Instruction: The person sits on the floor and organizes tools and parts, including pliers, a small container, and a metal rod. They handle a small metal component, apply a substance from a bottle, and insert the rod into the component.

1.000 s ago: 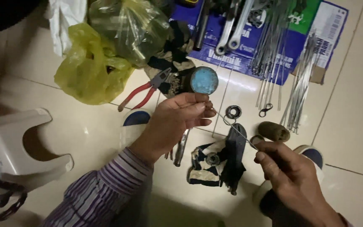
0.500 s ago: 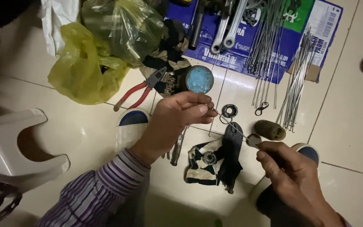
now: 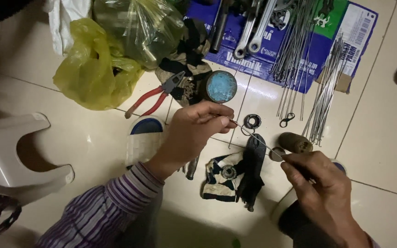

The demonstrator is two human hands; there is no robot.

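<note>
Item: spoke (image 3: 257, 139), a thin metal rod; you hold it level above the floor (image 3: 382, 151), just in front of the blue-lidded tin (image 3: 221, 86). Left hand (image 3: 198, 131) pinched shut on the end nearer the tin; right hand (image 3: 320, 183) pinched shut on the far end. Handling, as judged: light, stiff yet springy, slick in the fingers, apt to bend if levered at mid-length; take it at the ends, as you do now.

Around the tin: red pliers (image 3: 155, 96) to its left; yellow bag (image 3: 93, 76) beyond those; small ring (image 3: 252, 121) just below-right; loose spokes (image 3: 320, 98) to the right, on and beside flattened cardboard (image 3: 309, 69); striped rag (image 3: 224, 177) below, under the spoke.

Change since half a second ago: the hands and spoke hold the same pose; your view has shifted only slightly.
</note>
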